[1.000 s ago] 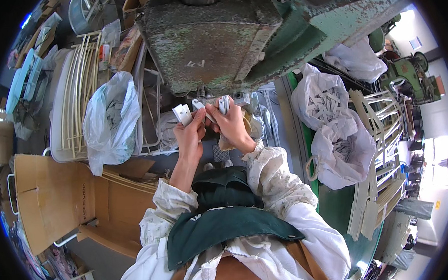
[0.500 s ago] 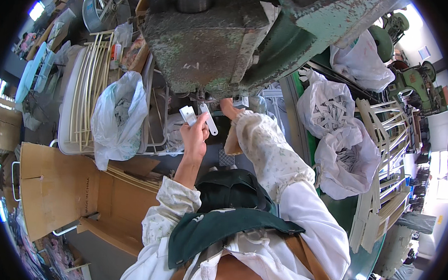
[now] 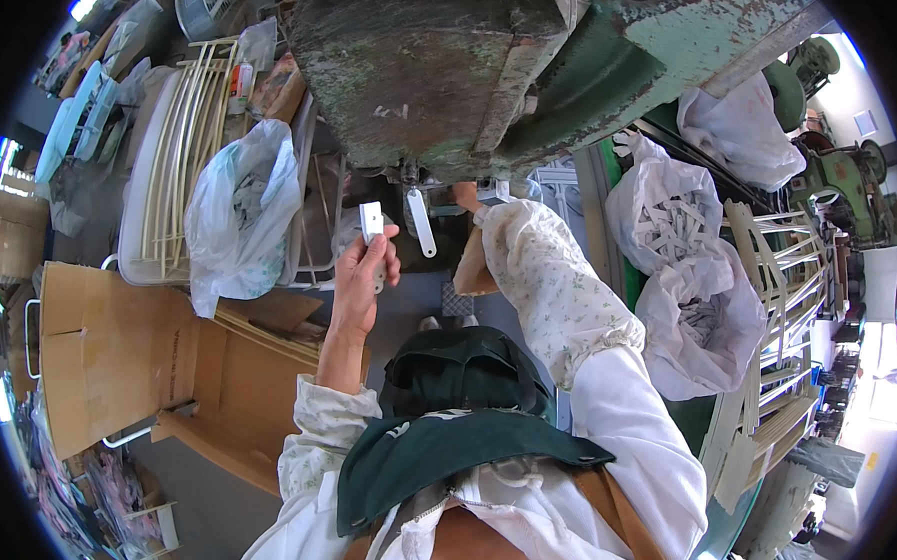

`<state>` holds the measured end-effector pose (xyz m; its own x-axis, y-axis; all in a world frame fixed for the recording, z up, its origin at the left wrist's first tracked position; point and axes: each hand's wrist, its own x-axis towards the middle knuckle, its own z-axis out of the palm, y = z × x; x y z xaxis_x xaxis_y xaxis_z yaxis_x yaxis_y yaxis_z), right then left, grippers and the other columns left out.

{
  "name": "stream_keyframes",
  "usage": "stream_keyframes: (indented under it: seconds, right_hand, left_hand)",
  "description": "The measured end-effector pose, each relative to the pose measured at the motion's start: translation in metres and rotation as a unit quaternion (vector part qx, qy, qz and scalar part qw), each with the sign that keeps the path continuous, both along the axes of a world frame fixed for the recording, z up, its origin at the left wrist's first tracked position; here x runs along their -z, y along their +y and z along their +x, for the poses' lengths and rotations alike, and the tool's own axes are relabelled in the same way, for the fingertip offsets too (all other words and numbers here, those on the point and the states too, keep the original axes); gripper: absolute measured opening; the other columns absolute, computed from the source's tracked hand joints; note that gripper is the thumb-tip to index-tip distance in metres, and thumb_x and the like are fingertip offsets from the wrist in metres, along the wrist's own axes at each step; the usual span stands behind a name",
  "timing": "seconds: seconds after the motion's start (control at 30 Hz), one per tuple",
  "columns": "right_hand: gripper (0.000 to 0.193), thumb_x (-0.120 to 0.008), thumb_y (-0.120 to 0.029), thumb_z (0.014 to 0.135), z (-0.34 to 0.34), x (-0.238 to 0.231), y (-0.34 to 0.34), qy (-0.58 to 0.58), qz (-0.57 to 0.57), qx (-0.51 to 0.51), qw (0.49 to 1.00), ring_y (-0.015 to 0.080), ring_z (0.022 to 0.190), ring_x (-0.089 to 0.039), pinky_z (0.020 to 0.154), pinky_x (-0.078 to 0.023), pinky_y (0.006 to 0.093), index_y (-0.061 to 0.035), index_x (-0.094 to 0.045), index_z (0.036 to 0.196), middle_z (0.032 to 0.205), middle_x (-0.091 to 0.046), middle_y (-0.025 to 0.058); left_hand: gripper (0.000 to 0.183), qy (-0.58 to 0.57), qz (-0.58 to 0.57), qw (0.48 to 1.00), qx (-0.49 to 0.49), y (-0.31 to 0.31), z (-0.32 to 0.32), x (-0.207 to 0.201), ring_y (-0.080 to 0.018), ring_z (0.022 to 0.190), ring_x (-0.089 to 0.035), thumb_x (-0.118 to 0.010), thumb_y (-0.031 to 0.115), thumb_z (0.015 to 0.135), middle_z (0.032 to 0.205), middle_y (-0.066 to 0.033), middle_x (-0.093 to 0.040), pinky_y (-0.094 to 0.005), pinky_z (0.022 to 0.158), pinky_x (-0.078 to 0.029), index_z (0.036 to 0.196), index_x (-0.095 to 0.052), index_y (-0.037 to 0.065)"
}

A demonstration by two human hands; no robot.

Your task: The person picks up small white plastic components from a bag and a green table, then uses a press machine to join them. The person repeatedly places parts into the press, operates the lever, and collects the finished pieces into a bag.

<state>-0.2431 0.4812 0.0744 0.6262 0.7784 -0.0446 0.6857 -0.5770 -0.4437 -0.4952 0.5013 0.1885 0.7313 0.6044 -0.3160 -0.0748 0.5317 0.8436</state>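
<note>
My left hand (image 3: pixel 362 266) is closed around a short white flat piece (image 3: pixel 371 220) with a small hole, which stands up between thumb and fingers. To its right, a white flat strip (image 3: pixel 419 224) with a rounded, holed end sticks out below the green machine's head (image 3: pixel 427 79), apart from that hand. My right hand (image 3: pixel 465 195) reaches in under the machine, beyond the strip; its fingers are hidden behind the machine. A floral sleeve cover (image 3: pixel 549 274) wraps the right forearm.
A bag of pieces (image 3: pixel 243 211) and a tray of long pale strips (image 3: pixel 173 168) stand left, above an opened cardboard box (image 3: pixel 115 356). On the right are white sacks of metal-like offcuts (image 3: pixel 671 225) and stacked pale slats (image 3: pixel 764 394).
My left hand has drawn back down and left, away from the white strip it was touching, and keeps the short piece. The strip stays at the machine. My right hand remains under it.
</note>
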Motion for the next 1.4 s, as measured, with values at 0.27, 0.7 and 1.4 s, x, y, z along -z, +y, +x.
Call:
stream_keyframes:
  seconds: [0.27, 0.7, 1.4]
  right_hand:
    - [0.017, -0.068, -0.014, 0.081, 0.021, -0.005, -0.018, 0.090, 0.074, -0.011, 0.993, 0.0148, 0.063, -0.056, 0.056, -0.045, 0.0316, -0.0016, -0.066, 0.093, 0.071, -0.063, 0.0019]
    - [0.009, -0.069, -0.010, 0.081, -0.046, -0.104, -0.037, 0.498, 0.217, -0.051, 0.838, 0.0064, 0.054, -0.046, 0.049, -0.037, 0.0232, -0.0016, -0.069, 0.079, 0.063, -0.057, -0.0024]
    - [0.017, -0.060, -0.013, 0.088, -0.084, -0.135, -0.080, 0.512, 0.173, -0.002, 0.841, 0.0047, 0.046, -0.042, 0.040, -0.031, 0.0210, 0.0031, -0.062, 0.086, 0.063, -0.060, 0.0044]
  left_hand:
    - [0.027, -0.006, 0.003, 1.000, -0.001, -0.003, 0.013, 0.003, -0.0139, 0.052, -0.055, -0.055, 0.025, 0.094, 0.070, -0.0066, -0.059, -0.0243, 0.047, -0.042, 0.100, -0.056, 0.000]
    - [0.025, 0.054, 0.113, 0.992, -0.019, 0.000, 0.013, -0.014, -0.0060, 0.040, -0.039, -0.058, 0.027, 0.094, 0.054, -0.0011, -0.047, -0.0202, 0.037, -0.028, 0.090, -0.050, 0.003]
    - [0.042, 0.142, 0.140, 0.940, 0.276, 0.045, 0.023, -0.033, -0.0063, 0.034, -0.036, -0.045, 0.039, 0.098, 0.048, 0.0003, -0.043, -0.0222, 0.031, -0.027, 0.081, -0.057, 0.002]
